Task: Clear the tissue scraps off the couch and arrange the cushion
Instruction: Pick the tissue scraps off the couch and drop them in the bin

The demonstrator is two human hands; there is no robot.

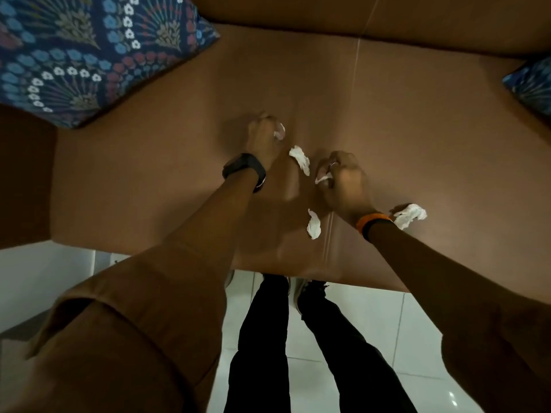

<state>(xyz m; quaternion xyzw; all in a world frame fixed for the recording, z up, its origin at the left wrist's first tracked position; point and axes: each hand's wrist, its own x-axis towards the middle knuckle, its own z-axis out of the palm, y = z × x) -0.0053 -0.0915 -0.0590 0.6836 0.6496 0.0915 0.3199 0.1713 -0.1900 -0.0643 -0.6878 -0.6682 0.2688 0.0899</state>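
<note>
Clearing underway: left hand [262, 135] and right hand [343, 177] each fisted around a tissue scrap. Three tissue scraps [299, 163] remain loose on the couch seat [149, 180]. Patterned cushion [83, 52] at far-left corner, not yet arranged.
</note>
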